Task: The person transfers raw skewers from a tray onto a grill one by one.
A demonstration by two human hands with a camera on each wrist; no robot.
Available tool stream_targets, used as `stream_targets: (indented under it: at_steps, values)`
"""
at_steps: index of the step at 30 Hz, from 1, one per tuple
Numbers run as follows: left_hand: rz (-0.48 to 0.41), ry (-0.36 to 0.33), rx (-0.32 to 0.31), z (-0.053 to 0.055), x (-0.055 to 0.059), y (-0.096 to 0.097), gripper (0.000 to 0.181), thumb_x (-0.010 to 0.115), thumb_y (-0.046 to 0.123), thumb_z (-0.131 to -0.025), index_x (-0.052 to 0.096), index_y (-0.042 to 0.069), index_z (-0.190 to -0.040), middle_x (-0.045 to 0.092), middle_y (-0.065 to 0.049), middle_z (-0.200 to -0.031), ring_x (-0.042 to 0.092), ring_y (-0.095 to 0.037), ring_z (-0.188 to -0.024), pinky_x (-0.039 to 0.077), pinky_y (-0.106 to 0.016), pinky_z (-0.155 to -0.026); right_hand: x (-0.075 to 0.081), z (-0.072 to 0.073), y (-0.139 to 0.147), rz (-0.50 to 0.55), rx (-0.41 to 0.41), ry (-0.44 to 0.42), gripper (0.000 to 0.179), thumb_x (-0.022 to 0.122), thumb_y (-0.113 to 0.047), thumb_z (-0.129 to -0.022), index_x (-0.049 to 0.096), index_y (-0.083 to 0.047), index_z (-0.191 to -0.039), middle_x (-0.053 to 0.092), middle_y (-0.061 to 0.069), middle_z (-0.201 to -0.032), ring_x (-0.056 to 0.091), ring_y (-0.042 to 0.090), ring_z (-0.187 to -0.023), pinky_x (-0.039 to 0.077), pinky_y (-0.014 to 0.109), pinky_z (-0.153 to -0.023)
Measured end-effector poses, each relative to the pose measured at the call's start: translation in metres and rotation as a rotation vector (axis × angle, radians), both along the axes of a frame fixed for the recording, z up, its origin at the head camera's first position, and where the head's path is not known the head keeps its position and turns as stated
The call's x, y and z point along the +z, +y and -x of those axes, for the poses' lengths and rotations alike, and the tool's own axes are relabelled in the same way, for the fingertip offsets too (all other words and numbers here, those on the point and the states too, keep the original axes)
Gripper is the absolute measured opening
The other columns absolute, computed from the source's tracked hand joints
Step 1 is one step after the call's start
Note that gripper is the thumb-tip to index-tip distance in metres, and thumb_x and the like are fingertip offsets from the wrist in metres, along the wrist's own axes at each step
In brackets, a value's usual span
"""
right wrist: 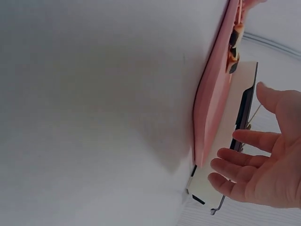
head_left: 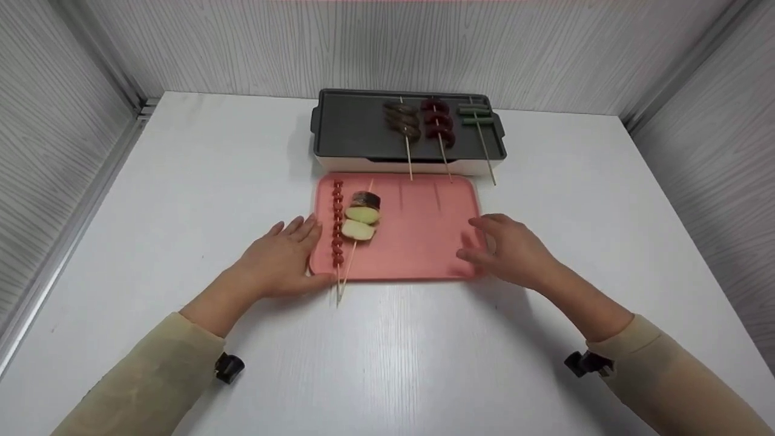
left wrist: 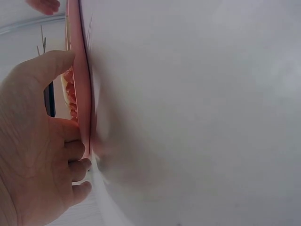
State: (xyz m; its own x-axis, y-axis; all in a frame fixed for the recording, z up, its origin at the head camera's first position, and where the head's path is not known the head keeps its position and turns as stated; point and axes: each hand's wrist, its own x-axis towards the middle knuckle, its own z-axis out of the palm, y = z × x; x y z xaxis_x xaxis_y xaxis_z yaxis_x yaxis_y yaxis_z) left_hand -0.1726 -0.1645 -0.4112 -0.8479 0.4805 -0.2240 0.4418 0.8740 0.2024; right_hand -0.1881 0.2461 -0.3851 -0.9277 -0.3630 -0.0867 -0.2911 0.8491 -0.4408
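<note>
A pink tray (head_left: 418, 242) lies on the white table. On its left part are a skewer of small red pieces (head_left: 338, 224) and a skewer of thick slices (head_left: 361, 216), two pale and one dark-skinned. My left hand (head_left: 281, 257) rests along the tray's left edge, its thumb reaching over the near left corner beside the skewer sticks. In the left wrist view the thumb (left wrist: 61, 61) touches the pink rim. My right hand (head_left: 514, 251) is at the tray's right edge, fingers apart and extended, nothing in it; the right wrist view shows the palm (right wrist: 277, 169).
Behind the tray stands a dark grill plate (head_left: 357, 124) on a white base. Across its right half lie a skewer of brown pieces (head_left: 402, 120), one of dark red pieces (head_left: 438, 121) and one of green pieces (head_left: 475, 111), sticks overhanging the front. Pale panels (head_left: 387, 48) enclose the table.
</note>
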Motion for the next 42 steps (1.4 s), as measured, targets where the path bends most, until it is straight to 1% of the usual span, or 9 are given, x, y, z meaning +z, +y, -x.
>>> stream_targets:
  at_steps: [11,23,30,33,34,36,38,40,42]
  values:
    - [-0.036,0.024,0.005,-0.002,0.0,0.001,0.103,0.055,0.067,-0.098,0.029,-0.009,-0.162,0.026,-0.027,-0.17,0.025,-0.045,-0.158,0.022,-0.06,-0.127,-0.018,0.003,0.006,-0.188,0.093,-0.1,0.101,0.07,-0.068,-0.092,0.036,-0.008,-0.166,0.017,0.026,-0.173,0.03,0.049,-0.155,0.038,0.064,-0.117]
    - [-0.053,0.061,0.012,-0.009,0.005,-0.001,0.103,0.054,0.068,-0.1,0.028,-0.008,-0.163,0.025,-0.025,-0.171,0.023,-0.043,-0.159,0.02,-0.059,-0.128,-0.031,0.004,0.011,-0.224,0.1,-0.089,0.105,0.066,-0.07,-0.094,0.031,-0.004,-0.166,0.022,0.028,-0.171,0.028,0.045,-0.156,0.029,0.065,-0.122]
    - [-0.171,0.107,0.129,-0.023,0.023,-0.003,0.085,0.055,0.052,-0.105,0.035,-0.01,-0.16,0.034,-0.027,-0.166,0.03,-0.044,-0.156,0.025,-0.058,-0.126,-0.03,0.004,0.012,-0.233,0.095,-0.084,0.109,0.063,-0.076,-0.092,0.031,-0.003,-0.166,0.023,0.028,-0.171,0.027,0.045,-0.156,0.029,0.065,-0.122]
    - [-0.27,0.125,0.196,-0.034,0.029,0.0,0.075,0.06,0.041,-0.105,0.043,-0.012,-0.155,0.046,-0.03,-0.158,0.043,-0.045,-0.149,0.037,-0.06,-0.12,-0.029,0.004,0.012,-0.23,0.092,-0.087,0.11,0.064,-0.076,-0.092,0.031,-0.003,-0.166,0.023,0.028,-0.171,0.026,0.044,-0.157,0.029,0.065,-0.122]
    - [-0.31,0.119,0.222,-0.038,0.03,0.001,0.072,0.062,0.038,-0.105,0.046,-0.012,-0.154,0.059,-0.03,-0.146,0.058,-0.044,-0.136,0.043,-0.059,-0.116,-0.028,0.003,0.012,-0.228,0.093,-0.089,0.11,0.063,-0.077,-0.092,0.031,-0.002,-0.166,0.023,0.028,-0.171,0.027,0.044,-0.157,0.029,0.065,-0.122]
    - [-0.403,0.09,0.283,-0.045,0.032,0.003,0.065,0.065,0.033,-0.103,0.052,-0.01,-0.15,0.075,-0.028,-0.106,0.071,-0.036,-0.09,0.056,-0.053,-0.098,-0.028,0.003,0.012,-0.224,0.091,-0.094,0.11,0.064,-0.076,-0.091,0.031,-0.003,-0.166,0.023,0.028,-0.171,0.026,0.044,-0.157,0.029,0.066,-0.122]
    - [-0.498,0.051,0.335,-0.052,0.034,0.004,0.058,0.066,0.03,-0.103,0.058,-0.008,-0.147,0.076,-0.024,-0.096,0.071,-0.032,-0.082,0.059,-0.051,-0.092,-0.027,0.003,0.011,-0.225,0.088,-0.102,0.11,0.064,-0.076,-0.091,0.03,-0.003,-0.166,0.022,0.027,-0.171,0.026,0.044,-0.157,0.028,0.065,-0.122]
    - [-0.581,-0.022,0.39,-0.056,0.035,0.005,0.052,0.066,0.028,-0.103,0.063,-0.006,-0.143,0.076,-0.018,-0.09,0.068,-0.028,-0.076,0.059,-0.049,-0.088,-0.028,0.004,0.01,-0.228,0.092,-0.109,0.109,0.064,-0.075,-0.092,0.03,-0.004,-0.167,0.022,0.028,-0.171,0.026,0.045,-0.157,0.028,0.065,-0.123]
    - [-0.659,-0.116,0.448,-0.06,0.035,0.006,0.047,0.065,0.028,-0.104,0.067,-0.004,-0.139,0.077,-0.018,-0.115,0.074,-0.033,-0.103,0.059,-0.05,-0.095,-0.028,0.004,0.009,-0.235,0.095,-0.118,0.109,0.064,-0.075,-0.092,0.029,-0.004,-0.167,0.021,0.027,-0.172,0.026,0.045,-0.157,0.028,0.065,-0.123]
